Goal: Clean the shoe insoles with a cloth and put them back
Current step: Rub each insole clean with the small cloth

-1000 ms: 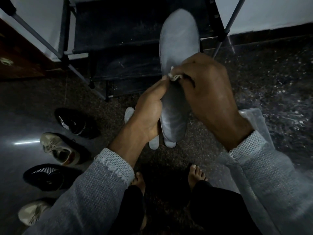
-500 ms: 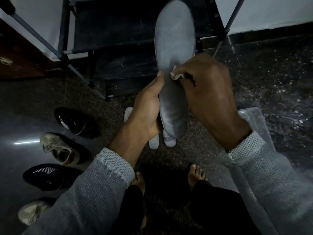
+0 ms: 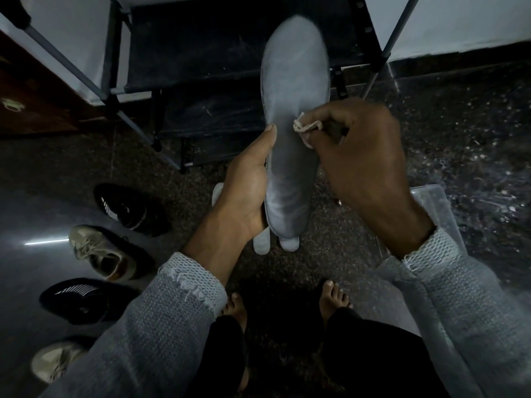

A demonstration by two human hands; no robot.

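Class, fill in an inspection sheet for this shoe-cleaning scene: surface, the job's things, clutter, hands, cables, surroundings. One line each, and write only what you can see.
Surface: dark speckled floor, dimly lit, with a bright streak at the left.
Job's things: grey insole held up lengthwise; pale cloth against its middle; two more insoles on the floor below it; four shoes in a row at the left, two black, two beige.
Clutter: clear plastic container under the right forearm.
Hands: left hand grips the insole's left edge; right hand pinches the cloth.
Cables: nothing seen.
Surroundings: dark shoe rack ahead, light wall behind, bare feet below.
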